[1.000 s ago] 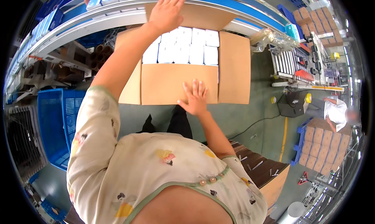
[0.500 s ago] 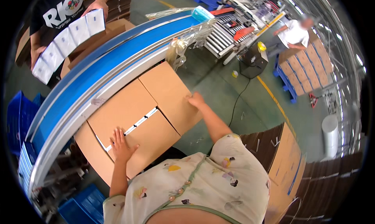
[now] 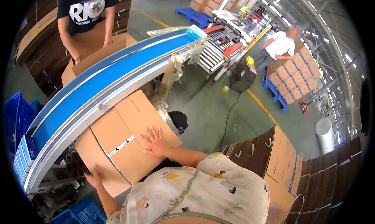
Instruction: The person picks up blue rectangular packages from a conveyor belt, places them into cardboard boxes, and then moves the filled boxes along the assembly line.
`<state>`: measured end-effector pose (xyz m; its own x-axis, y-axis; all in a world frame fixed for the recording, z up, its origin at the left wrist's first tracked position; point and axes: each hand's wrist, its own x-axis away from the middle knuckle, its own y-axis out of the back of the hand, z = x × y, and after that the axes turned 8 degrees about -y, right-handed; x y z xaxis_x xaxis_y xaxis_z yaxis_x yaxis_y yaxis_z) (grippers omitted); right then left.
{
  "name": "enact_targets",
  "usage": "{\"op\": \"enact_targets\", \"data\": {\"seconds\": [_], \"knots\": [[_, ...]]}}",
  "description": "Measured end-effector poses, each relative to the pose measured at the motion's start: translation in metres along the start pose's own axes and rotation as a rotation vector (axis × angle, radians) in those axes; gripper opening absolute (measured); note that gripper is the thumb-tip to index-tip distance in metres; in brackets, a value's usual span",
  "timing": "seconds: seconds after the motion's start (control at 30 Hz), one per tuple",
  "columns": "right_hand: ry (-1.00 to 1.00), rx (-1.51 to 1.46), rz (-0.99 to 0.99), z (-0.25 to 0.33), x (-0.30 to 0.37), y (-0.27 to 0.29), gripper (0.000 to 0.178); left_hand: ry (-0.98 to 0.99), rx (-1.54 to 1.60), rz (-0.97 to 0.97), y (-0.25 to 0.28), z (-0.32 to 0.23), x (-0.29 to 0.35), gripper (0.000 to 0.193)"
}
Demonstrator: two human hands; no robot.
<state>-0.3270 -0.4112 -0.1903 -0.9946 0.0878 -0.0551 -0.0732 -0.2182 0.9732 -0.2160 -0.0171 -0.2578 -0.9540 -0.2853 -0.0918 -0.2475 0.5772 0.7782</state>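
The person's right hand lies open and flat, fingers spread, on the right part of the top of a brown corrugated carton. The left hand is at the carton's left edge, beside the outspread left flap; I cannot tell whether its fingers grip the cardboard. The carton sits in front of the person, on the near side of a belt conveyor, its near and far flaps folded inward with a narrow gap between them, where white packs show. The conveyor's blue belt curves past just beyond the carton, with blue boxes lined up at its left end and a teal packet at its far right end. Cardboard tubes lie left of the carton, and a blue plastic crate stands near left. At near right is a stack of flattened cartons. Crumpled clear plastic film hangs by the conveyor's right side. Across the belt, far left, a co-worker in a black T-shirt reaches toward another open carton. Far right, a person in a white shirt stands by boxes stacked on a blue pallet
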Motion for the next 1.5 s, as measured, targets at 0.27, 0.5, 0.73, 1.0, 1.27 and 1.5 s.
{"op": "enact_targets", "data": {"seconds": [0.27, 0.5, 0.73, 1.0, 1.27, 1.5], "knots": [[0.008, 0.051, 0.072, -0.001, 0.015, 0.001, 0.075, 0.094, 0.555, 0.267, 0.084, -0.028, 0.070, 0.042], [-0.075, 0.086, 0.186, -0.004, 0.001, 0.013, 0.074, -0.603, 0.568, 0.696, 0.090, -0.222, 0.103, 0.086], [-0.240, -0.053, 0.306, 0.011, -0.027, 0.012, 0.062, -1.021, -0.157, 0.659, -0.045, -0.190, 0.103, 0.092], [-0.205, 0.154, 0.137, 0.022, -0.020, -0.003, 0.066, -1.018, -0.139, 0.688, -0.031, -0.196, 0.101, 0.084], [-0.159, 0.121, 0.046, 0.015, -0.011, -0.003, 0.067, 0.102, 0.911, 0.509, -0.036, -0.100, 0.111, 0.077], [-0.041, 0.050, 0.099, 0.003, -0.021, 0.019, 0.065, 0.597, 1.465, 0.633, -0.040, -0.134, 0.157, 0.060]]}}
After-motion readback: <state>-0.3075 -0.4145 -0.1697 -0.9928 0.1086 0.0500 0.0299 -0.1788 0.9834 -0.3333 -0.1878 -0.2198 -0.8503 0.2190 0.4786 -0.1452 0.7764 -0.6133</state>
